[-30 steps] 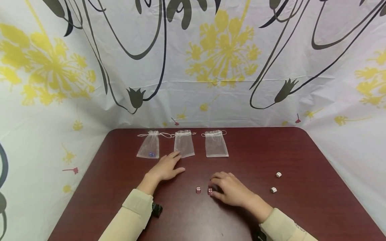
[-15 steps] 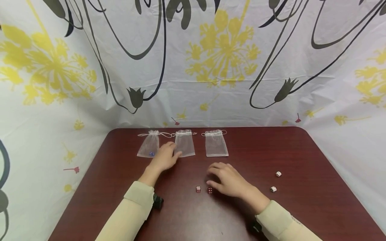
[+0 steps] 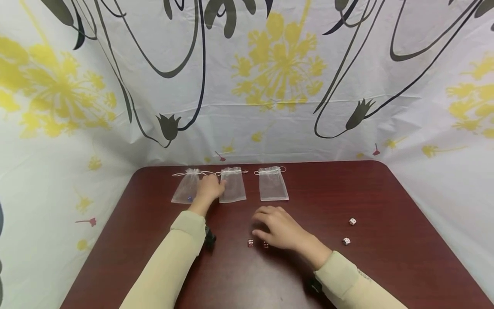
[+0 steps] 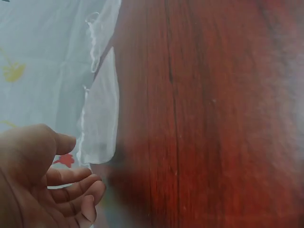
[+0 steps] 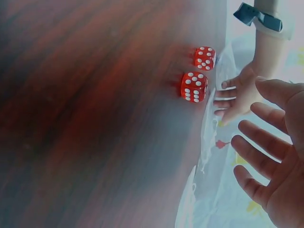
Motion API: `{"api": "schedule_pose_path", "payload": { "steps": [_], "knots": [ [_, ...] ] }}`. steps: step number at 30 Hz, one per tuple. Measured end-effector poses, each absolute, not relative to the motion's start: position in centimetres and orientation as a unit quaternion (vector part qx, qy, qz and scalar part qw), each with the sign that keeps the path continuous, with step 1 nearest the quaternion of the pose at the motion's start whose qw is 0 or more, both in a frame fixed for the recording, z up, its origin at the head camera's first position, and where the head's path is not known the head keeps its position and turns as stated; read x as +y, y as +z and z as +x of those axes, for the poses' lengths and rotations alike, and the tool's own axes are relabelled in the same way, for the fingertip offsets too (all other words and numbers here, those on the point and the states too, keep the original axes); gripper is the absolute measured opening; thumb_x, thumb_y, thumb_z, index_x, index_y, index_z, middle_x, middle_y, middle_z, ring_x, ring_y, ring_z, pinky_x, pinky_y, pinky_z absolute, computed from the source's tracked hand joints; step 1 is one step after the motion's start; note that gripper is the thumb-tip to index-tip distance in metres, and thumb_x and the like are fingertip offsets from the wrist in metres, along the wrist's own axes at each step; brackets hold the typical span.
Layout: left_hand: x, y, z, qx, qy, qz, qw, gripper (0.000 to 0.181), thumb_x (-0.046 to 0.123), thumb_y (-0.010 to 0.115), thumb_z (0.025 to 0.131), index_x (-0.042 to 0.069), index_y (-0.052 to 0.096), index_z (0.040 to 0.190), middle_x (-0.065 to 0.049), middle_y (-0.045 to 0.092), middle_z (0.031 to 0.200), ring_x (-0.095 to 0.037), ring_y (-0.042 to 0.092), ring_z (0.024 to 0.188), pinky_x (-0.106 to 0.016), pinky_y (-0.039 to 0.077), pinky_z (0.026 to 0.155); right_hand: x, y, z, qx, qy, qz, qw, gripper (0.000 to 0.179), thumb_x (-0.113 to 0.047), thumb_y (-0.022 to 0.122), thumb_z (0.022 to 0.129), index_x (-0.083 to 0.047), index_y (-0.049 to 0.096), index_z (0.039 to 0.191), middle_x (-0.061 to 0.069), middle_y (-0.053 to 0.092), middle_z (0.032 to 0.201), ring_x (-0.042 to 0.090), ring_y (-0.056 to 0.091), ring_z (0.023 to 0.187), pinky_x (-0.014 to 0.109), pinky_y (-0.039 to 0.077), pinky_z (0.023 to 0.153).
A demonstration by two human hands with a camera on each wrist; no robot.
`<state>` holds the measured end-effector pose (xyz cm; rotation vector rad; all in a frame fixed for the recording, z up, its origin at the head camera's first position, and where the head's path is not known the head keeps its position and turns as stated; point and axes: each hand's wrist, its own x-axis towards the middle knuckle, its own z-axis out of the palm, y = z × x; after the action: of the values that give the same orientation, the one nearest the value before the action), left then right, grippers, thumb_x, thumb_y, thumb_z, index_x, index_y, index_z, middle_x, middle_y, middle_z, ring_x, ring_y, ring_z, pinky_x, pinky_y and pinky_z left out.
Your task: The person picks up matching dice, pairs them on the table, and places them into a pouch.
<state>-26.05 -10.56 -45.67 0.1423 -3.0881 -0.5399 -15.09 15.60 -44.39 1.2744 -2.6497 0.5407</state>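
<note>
My left hand (image 3: 209, 187) reaches between two sheer white drawstring pouches, the left pouch (image 3: 184, 192) and the middle pouch (image 3: 233, 191). In the left wrist view its fingers (image 4: 71, 190) are loosely bent, the thumb is apart, and it holds nothing. Blue dice (image 3: 190, 198) show through the left pouch, partly covered by the hand. My right hand (image 3: 278, 226) hovers with spread, relaxed fingers just beyond two red dice. One red die (image 3: 250, 243) sits left of the other red die (image 3: 266, 244); both show white pips in the right wrist view.
A third drawstring pouch (image 3: 272, 186) lies flat at the back, right of the middle one. Two white dice (image 3: 353, 221) rest on the right side of the dark red table (image 3: 386, 274). A patterned cloth (image 3: 231, 86) hangs behind the table edge.
The left hand has gone farther back, from the middle pouch's lower edge to the gap beside the left pouch. The right hand has come off the right-hand red die and moved slightly forward.
</note>
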Motion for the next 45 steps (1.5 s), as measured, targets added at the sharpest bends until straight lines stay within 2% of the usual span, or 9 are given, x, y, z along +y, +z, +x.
{"api": "schedule_pose_path", "payload": {
  "steps": [4,9,14,17,21,25,29,33,45],
  "knots": [
    [-10.4,-46.0,-26.6,-0.981,-0.181,0.073,-0.012,0.054,0.047,0.060,0.100,-0.005,0.070,0.109,-0.023,0.071,0.109,-0.042,0.068,0.100,-0.054,0.051,0.095,15.4,-44.7,-15.4,-0.888,0.174,0.420,0.076,0.030,-0.032,0.076,0.091,-0.012,0.074,0.112,0.002,0.068,0.115,0.021,0.063,0.112,0.044,0.050,0.092],
    [-10.2,-46.5,-27.1,-0.975,-0.199,0.098,-0.015,0.049,0.046,0.066,0.097,-0.002,0.073,0.105,-0.020,0.073,0.104,-0.040,0.070,0.090,-0.052,0.056,0.083,15.4,-44.7,-15.6,-0.888,0.173,0.420,0.078,0.031,-0.033,0.076,0.091,-0.010,0.074,0.112,0.003,0.068,0.115,0.021,0.063,0.112,0.044,0.050,0.090],
    [-10.1,-46.9,-27.5,-0.968,-0.219,0.121,-0.009,0.042,0.039,0.073,0.094,-0.002,0.073,0.103,-0.021,0.073,0.105,-0.041,0.069,0.094,-0.052,0.056,0.085,15.4,-44.6,-15.8,-0.888,0.179,0.415,0.080,0.031,-0.033,0.075,0.091,-0.010,0.073,0.112,0.004,0.068,0.116,0.022,0.063,0.113,0.044,0.049,0.092],
    [-10.2,-47.0,-27.5,-0.968,-0.218,0.121,-0.010,0.036,0.036,0.072,0.094,0.001,0.074,0.095,-0.019,0.073,0.103,-0.040,0.069,0.097,-0.052,0.054,0.088,15.4,-44.5,-16.0,-0.888,0.185,0.414,0.082,0.031,-0.032,0.076,0.091,-0.010,0.074,0.112,0.003,0.068,0.115,0.022,0.063,0.112,0.044,0.049,0.092],
    [-10.4,-46.9,-27.1,-0.972,-0.211,0.107,-0.003,0.030,0.035,0.071,0.095,0.008,0.073,0.082,-0.011,0.075,0.094,-0.035,0.069,0.096,-0.051,0.051,0.094,15.5,-44.5,-16.2,-0.887,0.195,0.410,0.089,0.029,-0.030,0.077,0.090,-0.010,0.074,0.111,0.002,0.068,0.113,0.022,0.064,0.110,0.046,0.049,0.093],
    [-10.4,-46.8,-26.5,-0.966,-0.237,0.100,0.021,0.026,0.035,0.072,0.094,0.012,0.072,0.082,-0.005,0.074,0.089,-0.032,0.068,0.095,-0.050,0.049,0.095,15.7,-44.5,-16.4,-0.889,0.197,0.403,0.096,0.029,-0.030,0.077,0.090,-0.010,0.073,0.111,0.003,0.069,0.114,0.024,0.064,0.113,0.048,0.049,0.095],
    [-10.5,-46.6,-25.9,-0.956,-0.277,0.083,0.057,0.022,0.034,0.074,0.093,0.012,0.074,0.086,-0.003,0.072,0.084,-0.028,0.067,0.086,-0.045,0.052,0.082,15.9,-44.2,-16.5,-0.890,0.206,0.397,0.093,0.028,-0.029,0.077,0.091,-0.011,0.073,0.111,0.004,0.069,0.116,0.028,0.062,0.119,0.052,0.048,0.098],
    [-10.5,-46.5,-25.4,-0.948,-0.300,0.043,0.097,0.020,0.032,0.075,0.093,0.013,0.075,0.087,-0.001,0.073,0.081,-0.023,0.065,0.077,-0.041,0.051,0.075,16.1,-44.0,-16.6,-0.887,0.216,0.396,0.098,0.027,-0.028,0.077,0.090,-0.010,0.073,0.111,0.007,0.070,0.117,0.031,0.062,0.120,0.054,0.047,0.102],
    [-9.4,-44.4,-23.4,-0.919,-0.350,-0.046,0.174,0.017,0.029,0.076,0.093,0.014,0.072,0.085,0.001,0.069,0.075,-0.017,0.060,0.068,-0.037,0.048,0.069,16.4,-43.4,-17.4,-0.891,0.245,0.349,0.154,0.030,-0.026,0.080,0.088,-0.008,0.072,0.110,0.005,0.072,0.110,0.027,0.067,0.107,0.051,0.053,0.089]
  ]
}}
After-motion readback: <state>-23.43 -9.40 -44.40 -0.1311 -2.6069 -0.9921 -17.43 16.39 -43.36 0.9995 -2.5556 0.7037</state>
